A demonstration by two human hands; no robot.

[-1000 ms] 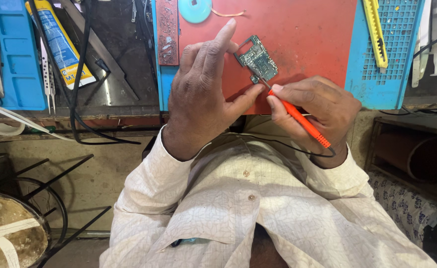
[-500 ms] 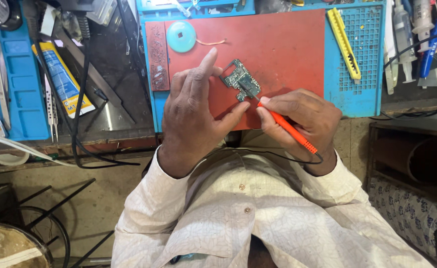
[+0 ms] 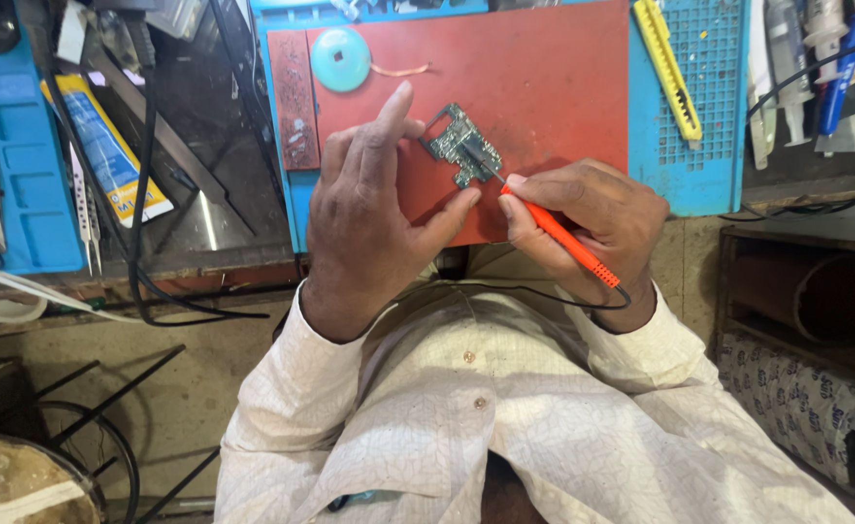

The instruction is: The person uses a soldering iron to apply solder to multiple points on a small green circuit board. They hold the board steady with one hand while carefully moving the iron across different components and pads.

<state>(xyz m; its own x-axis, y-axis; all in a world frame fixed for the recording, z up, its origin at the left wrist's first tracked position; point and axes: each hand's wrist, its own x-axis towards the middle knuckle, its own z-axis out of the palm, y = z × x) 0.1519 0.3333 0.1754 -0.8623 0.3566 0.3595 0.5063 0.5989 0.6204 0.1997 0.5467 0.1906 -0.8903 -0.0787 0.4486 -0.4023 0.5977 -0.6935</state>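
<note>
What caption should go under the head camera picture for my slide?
Left hand steadies a small green circuit board on a red mat while the right hand touches it with an orange-handled tool.

From my remote seat, the fine metal tip of the orange-handled probe (image 3: pixel 565 238) is too small for me to tell whether it touches the small green circuit board (image 3: pixel 462 151). My view of the board's near edge is blocked by the left hand (image 3: pixel 369 218). The right hand (image 3: pixel 592 218) covers part of the probe's thin black cable (image 3: pixel 505 288). The top edge cuts off the flat red work mat (image 3: pixel 544 68) and the slim yellow utility knife (image 3: pixel 669 66).
</note>
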